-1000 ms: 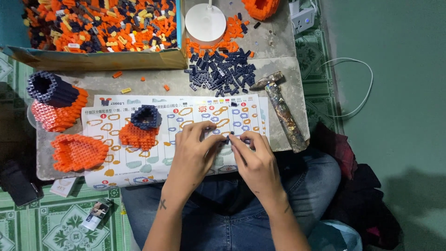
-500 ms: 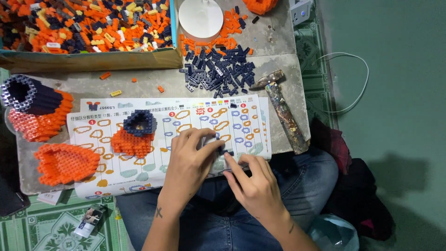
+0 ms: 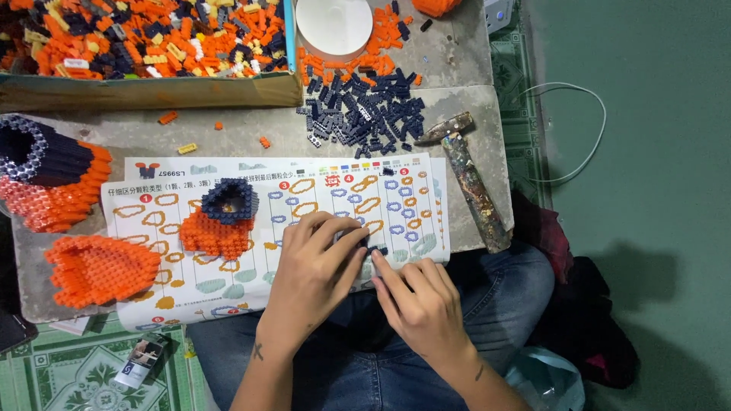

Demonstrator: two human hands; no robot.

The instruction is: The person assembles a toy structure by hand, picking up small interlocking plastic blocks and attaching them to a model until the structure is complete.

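My left hand (image 3: 312, 270) and my right hand (image 3: 419, 301) meet over the lower right of a printed instruction sheet (image 3: 167, 209) on a grey slab. Both pinch a small piece of dark navy bricks (image 3: 375, 250) between their fingertips; most of it is hidden by the fingers. To the left on the sheet stands a small orange and navy built part (image 3: 221, 221). A loose heap of navy bricks (image 3: 373, 110) lies beyond the sheet.
A cardboard box of mixed orange, navy and yellow bricks (image 3: 145, 38) sits at the back left. A white round lid (image 3: 335, 23), a worn hammer (image 3: 472, 183), a larger orange-navy part (image 3: 46, 175) and a flat orange part (image 3: 99, 266) lie around. Green floor at right.
Both hands have drawn closer to me, toward the sheet's lower edge, still together on the small navy piece. The view has shifted slightly.
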